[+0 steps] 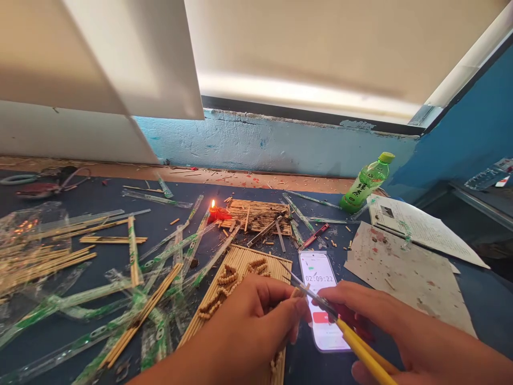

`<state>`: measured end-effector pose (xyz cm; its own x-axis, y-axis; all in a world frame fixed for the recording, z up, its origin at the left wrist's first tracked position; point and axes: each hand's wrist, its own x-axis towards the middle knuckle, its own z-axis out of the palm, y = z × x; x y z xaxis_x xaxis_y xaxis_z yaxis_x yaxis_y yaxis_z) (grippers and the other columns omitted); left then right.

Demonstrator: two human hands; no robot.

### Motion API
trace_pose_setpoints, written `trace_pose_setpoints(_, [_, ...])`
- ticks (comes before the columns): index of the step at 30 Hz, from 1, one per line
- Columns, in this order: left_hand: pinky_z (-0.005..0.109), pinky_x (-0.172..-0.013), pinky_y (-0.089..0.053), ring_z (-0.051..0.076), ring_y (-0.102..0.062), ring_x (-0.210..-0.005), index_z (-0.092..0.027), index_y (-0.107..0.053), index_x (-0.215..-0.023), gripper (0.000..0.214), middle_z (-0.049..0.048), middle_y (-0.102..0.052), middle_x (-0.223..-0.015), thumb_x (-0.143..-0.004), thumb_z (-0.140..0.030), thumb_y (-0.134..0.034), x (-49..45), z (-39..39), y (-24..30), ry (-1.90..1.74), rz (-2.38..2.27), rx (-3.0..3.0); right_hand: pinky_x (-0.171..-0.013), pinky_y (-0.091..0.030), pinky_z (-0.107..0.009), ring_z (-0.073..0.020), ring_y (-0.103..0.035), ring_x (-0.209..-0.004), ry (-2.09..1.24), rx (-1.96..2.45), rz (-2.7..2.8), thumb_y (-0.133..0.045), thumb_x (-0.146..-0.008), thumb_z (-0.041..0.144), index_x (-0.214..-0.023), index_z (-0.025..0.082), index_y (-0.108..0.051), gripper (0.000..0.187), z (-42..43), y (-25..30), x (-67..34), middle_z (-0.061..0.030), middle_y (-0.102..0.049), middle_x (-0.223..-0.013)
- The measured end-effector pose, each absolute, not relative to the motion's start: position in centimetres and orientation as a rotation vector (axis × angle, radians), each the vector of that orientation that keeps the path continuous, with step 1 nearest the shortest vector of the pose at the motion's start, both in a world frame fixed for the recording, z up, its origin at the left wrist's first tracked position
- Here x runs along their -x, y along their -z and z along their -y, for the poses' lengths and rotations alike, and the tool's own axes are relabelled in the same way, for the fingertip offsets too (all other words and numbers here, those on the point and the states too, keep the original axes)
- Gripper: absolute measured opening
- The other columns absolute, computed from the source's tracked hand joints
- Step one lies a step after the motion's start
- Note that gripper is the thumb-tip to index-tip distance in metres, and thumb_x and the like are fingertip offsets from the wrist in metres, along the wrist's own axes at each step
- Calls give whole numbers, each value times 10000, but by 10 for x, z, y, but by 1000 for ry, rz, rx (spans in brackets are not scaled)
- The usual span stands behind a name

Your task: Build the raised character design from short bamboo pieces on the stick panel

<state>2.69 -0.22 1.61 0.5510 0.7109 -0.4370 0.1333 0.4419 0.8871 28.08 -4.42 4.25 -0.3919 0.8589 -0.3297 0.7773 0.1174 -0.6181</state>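
Observation:
My left hand (256,318) is closed in a pinch on a short bamboo stick piece (298,291), held above a bamboo stick mat (240,262). My right hand (385,326) grips yellow-handled scissors (352,337), whose blades meet the stick piece at my left fingertips. Under both hands lies a white phone (318,278) with a timer on its screen. Rows of short cut stick pieces (226,278) lie on the mat.
A lit red candle (214,213) burns beside a second bamboo mat (260,214). Loose chopsticks and plastic wrappers (100,267) cover the left of the dark table. A green bottle (366,182), stained papers (404,272) and a booklet (420,224) lie to the right.

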Motion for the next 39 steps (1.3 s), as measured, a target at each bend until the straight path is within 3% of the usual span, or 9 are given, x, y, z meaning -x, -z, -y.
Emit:
trace_pose_setpoints(5, [270,-553,-243,115,-360,-585,-178,-642,-696,364,-56,-458,-609,-884,-489,-654,-27,2,-16,-467,-917,-1101,-664,-662,-311,-303,-748,-994,-1184,1672,2174,-802,-757,403,-1418,420,-595,693,46,-40,-281,-44,-698,-1346])
trace_pose_setpoints(11, [270,-533,-225,110,-350,-567,-171,-646,-694,401,-60,-457,-599,-859,-535,-681,-28,3,-18,-450,-884,-1113,-742,-662,-340,-333,-718,-1100,-1178,1717,2231,-792,-776,450,-1449,414,-558,713,45,-42,-284,-51,-680,-1378])
trace_pose_setpoints(31, [270,-582,-257,123,-363,-628,-160,-662,-739,386,-48,-454,-656,-877,-520,-678,-24,3,-17,-429,-886,-1119,-608,-641,-281,-281,-764,-892,-1137,1663,2236,-803,-751,445,-1407,414,-615,683,46,-45,-280,-36,-739,-1278])
trace_pose_setpoints(39, [284,-536,-221,118,-304,-574,-155,-683,-802,324,-69,-370,-607,-968,-398,-548,-27,5,-19,-451,-959,-1314,-621,-643,-315,-288,-768,-834,-970,1658,2219,-751,-785,470,-1363,416,-642,591,51,-40,-273,-14,-787,-1146])
